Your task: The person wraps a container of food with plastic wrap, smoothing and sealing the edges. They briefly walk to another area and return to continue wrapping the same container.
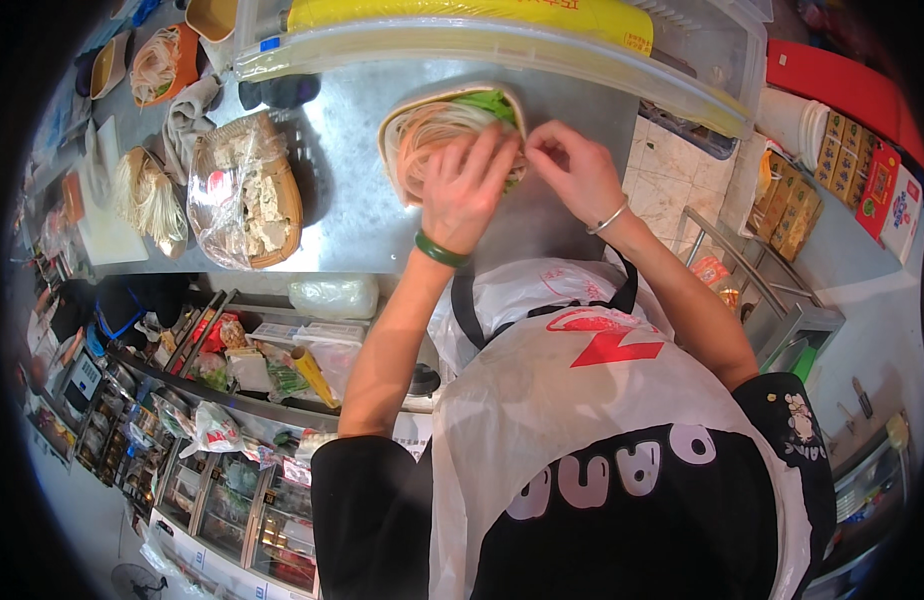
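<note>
In front of me a cream-rimmed container [384, 127] holds pale and orange-tinted noodle-like strips [413, 142] and green leaves [492, 103]. It rests on a metal worktop [357, 225]. My left hand [469, 172], below a green bangle [441, 249], lies over the strips with its fingertips blurred near the leaves. At the container's right rim is my right hand [570, 165], thumb and fingers curled close together, a silver bangle [609, 216] on the wrist. Whether either hand grips something is hidden.
To the left sit a wicker basket [293, 214] of crumbly pale pieces under plastic film, thin noodles [150, 199], a cloth [188, 124] and a white cutting board [109, 229]. A clear plastic bin [462, 56] with a yellow roll borders the far side. A metal rail [732, 255] stands right.
</note>
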{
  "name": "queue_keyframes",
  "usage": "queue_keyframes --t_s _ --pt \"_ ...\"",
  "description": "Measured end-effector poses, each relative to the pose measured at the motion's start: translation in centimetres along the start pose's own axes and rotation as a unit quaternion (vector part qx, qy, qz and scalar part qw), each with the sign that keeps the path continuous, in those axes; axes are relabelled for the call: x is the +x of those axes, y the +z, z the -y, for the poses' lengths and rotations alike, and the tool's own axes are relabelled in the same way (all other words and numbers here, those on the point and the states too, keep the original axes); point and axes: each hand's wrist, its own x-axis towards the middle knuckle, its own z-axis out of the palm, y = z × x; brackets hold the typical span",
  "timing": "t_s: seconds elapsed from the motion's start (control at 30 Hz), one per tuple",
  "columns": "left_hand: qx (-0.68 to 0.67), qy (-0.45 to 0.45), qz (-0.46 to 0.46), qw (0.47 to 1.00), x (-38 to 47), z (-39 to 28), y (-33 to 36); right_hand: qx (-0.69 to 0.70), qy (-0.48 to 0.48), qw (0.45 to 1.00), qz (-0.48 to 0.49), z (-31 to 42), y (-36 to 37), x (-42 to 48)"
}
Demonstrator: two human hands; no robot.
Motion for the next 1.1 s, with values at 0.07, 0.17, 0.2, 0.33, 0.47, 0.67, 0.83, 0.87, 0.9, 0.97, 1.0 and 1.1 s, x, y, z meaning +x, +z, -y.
queue_keyframes --t_s 0.07,0.17,0.2,0.33,0.47,0.67,0.83,0.87,0.9,0.97,1.0,1.1 --pt "0.004 -0.001 -0.002 1.000 0.0 0.0 0.0 -0.002 -0.003 1.000 -0.015 0.2 0.4 0.4" --pt "0.012 0.004 -0.008 1.000 0.0 0.0 0.1 -0.031 0.032 0.999 -0.025 0.4 1.0 0.7" --pt "0.012 0.003 -0.010 1.000 0.0 0.0 0.1 -0.027 0.042 0.998 -0.022 0.4 1.1 0.8" --pt "0.013 0.004 -0.015 1.000 0.0 0.0 0.2 0.065 0.065 0.996 0.003 -0.2 1.0 0.7" --pt "0.009 0.003 -0.013 1.000 -0.1 0.1 0.1 0.151 0.081 0.984 0.052 -1.2 0.3 0.2" --pt "0.015 -0.005 -0.014 1.000 -0.4 0.0 0.5 0.053 0.016 0.998 0.023 -1.9 0.6 0.1" --pt "0.017 0.020 -0.040 0.999 -0.8 -0.3 -0.4 -0.052 0.029 0.998 -0.019 -0.8 1.2 -0.2" --pt "0.028 0.021 -0.067 0.997 -0.9 -0.2 -0.7 -0.047 0.011 0.999 -0.018 -0.6 1.5 -0.3" --pt "0.026 0.015 -0.070 0.997 -0.9 -0.1 -0.9 -0.040 -0.013 0.999 -0.014 -0.5 1.7 -0.3" --pt "0.027 0.011 -0.080 0.996 -0.9 0.1 -1.2 -0.034 -0.063 0.997 0.000 -0.2 1.8 -0.3" --pt "0.032 0.012 -0.080 0.996 -0.9 0.2 -1.3 -0.071 -0.087 0.994 -0.002 0.0 1.8 -0.3" --pt "0.031 0.011 -0.092 0.995 -0.9 0.1 -1.1 -0.126 -0.154 0.980 0.006 0.2 1.2 -0.4"
